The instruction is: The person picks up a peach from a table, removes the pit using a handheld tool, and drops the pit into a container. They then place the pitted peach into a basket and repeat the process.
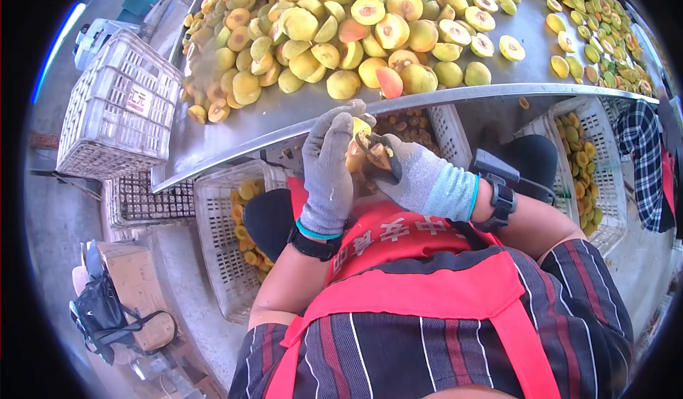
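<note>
My left hand (331, 164), in a grey glove with a teal cuff, is raised just in front of the metal table's edge, its fingers closed round a yellow-orange fruit piece (361, 127). Close against it, my gloved right hand (413, 171) has its fingers bent at a brownish piece (379, 156); whether this is fruit or a tool is too small to tell. Both hands meet at the fruit, above the red apron (398, 232). Beyond them, a heap of halved yellow-green fruit (341, 29) lies on the metal table (263, 125).
White crates of fruit halves stand below on the left (213, 242) and right (605, 185). An upturned white crate (121, 107) sits at the table's left corner. Cardboard (131, 278) and a black bag (99, 310) lie lower left. Another person's checked sleeve (640, 164) shows at far right.
</note>
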A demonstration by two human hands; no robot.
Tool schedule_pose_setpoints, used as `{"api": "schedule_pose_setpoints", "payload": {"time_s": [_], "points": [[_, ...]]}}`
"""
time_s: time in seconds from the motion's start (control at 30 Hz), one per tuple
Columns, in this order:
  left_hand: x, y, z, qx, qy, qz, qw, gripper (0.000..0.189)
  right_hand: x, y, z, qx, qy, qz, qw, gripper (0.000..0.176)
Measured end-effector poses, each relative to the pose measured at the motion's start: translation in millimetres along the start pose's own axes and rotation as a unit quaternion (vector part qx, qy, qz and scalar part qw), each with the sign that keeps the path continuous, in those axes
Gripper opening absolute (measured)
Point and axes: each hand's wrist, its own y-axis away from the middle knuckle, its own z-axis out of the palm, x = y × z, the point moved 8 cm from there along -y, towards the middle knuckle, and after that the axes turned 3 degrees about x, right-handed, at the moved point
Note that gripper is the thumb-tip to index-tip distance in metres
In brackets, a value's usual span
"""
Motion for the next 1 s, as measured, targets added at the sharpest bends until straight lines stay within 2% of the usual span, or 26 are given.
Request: {"api": "schedule_pose_setpoints", "payload": {"time_s": [0.03, 0.07, 0.1, 0.13, 0.17, 0.2, 0.27, 0.3, 0.33, 0.37, 0.43, 0.5, 0.57, 0.6, 0.63, 0.67, 0.7, 0.73, 0.77, 0.83, 0.87, 0.9, 0.97, 1.0], "points": [[-17, 2, 0, 0.004, 0.119, -0.101, 0.988, 0.032, -1, 1, -1, -0.011, 0.026, 0.024, 0.999, 0.037], [-30, 5, 4, 0.010, 0.235, -0.196, 0.952, 0.030, -2, -1, -3, -0.021, 0.052, 0.044, 0.997, 0.032], [-33, 3, 5, 0.011, 0.241, -0.183, 0.953, 0.030, -3, -8, -7, -0.018, 0.063, 0.035, 0.997, 0.032], [-34, 6, 7, 0.014, 0.279, -0.191, 0.941, 0.029, 8, -8, 8, -0.140, -0.061, 0.142, 0.978, 0.032], [-35, 10, 8, 0.018, 0.316, -0.199, 0.928, 0.028, 10, 2, 25, -0.258, -0.183, 0.244, 0.917, 0.033], [-36, 14, 6, 0.024, 0.314, -0.202, 0.927, 0.028, 2, 3, 23, -0.264, -0.185, 0.244, 0.915, 0.033], [-28, 10, 1, 0.024, 0.232, -0.130, 0.964, 0.032, -3, 10, 19, -0.226, -0.303, 0.348, 0.858, 0.026], [-27, 11, 0, 0.036, 0.227, -0.128, 0.965, 0.032, 6, 18, 32, -0.237, -0.302, 0.342, 0.857, 0.026], [-22, 10, 4, 0.024, 0.196, -0.109, 0.974, 0.030, 20, 9, 27, -0.114, -0.190, 0.191, 0.956, 0.031], [-19, 10, 2, 0.021, 0.157, -0.090, 0.983, 0.027, 12, 7, 15, 0.013, -0.080, 0.018, 0.997, 0.036], [-32, 8, 5, -0.002, 0.185, -0.118, 0.976, 0.022, 6, 6, 12, -0.042, -0.028, 0.056, 0.997, 0.046], [-43, 13, 10, -0.030, 0.224, -0.158, 0.961, 0.018, 15, 12, 18, -0.082, 0.027, 0.071, 0.994, 0.043], [-42, 11, 9, -0.078, 0.147, -0.135, 0.977, 0.015, 23, 17, 33, -0.065, -0.037, -0.056, 0.996, 0.038], [-39, 8, 0, -0.063, 0.140, -0.132, 0.979, 0.015, 11, 16, 26, -0.132, -0.150, 0.148, 0.969, 0.030], [-42, 8, 4, -0.112, 0.107, -0.186, 0.970, 0.015, 1, 8, 19, -0.142, -0.150, 0.139, 0.969, 0.030], [-46, 11, 9, -0.162, 0.079, -0.239, 0.954, 0.014, 12, 14, 27, -0.209, -0.166, 0.269, 0.926, 0.027], [-39, 7, 4, -0.154, 0.078, -0.238, 0.956, 0.014, 22, 27, 36, -0.269, -0.178, 0.393, 0.861, 0.024], [-28, 2, 2, -0.176, -0.008, -0.193, 0.965, 0.015, 26, 28, 37, -0.232, -0.171, 0.376, 0.881, 0.019], [-21, 2, 0, -0.195, -0.093, -0.150, 0.965, 0.015, 25, 30, 39, -0.238, -0.169, 0.373, 0.881, 0.019], [-26, 2, -4, -0.183, -0.083, -0.131, 0.971, 0.014, 15, 21, 39, -0.202, -0.237, 0.365, 0.877, 0.015], [-35, 5, -5, -0.154, 0.022, -0.147, 0.977, 0.014, 7, 19, 39, -0.237, -0.258, 0.401, 0.846, 0.013], [-39, 6, -1, -0.129, 0.130, -0.162, 0.970, 0.014, 6, 16, 40, -0.232, -0.254, 0.408, 0.846, 0.013], [-37, 4, -5, -0.102, 0.197, -0.124, 0.967, 0.017, -4, 16, 40, -0.224, -0.424, 0.388, 0.787, 0.016], [-38, 5, -6, -0.112, 0.172, -0.144, 0.968, 0.020, -5, 16, 39, -0.230, -0.434, 0.401, 0.773, 0.017]]}}
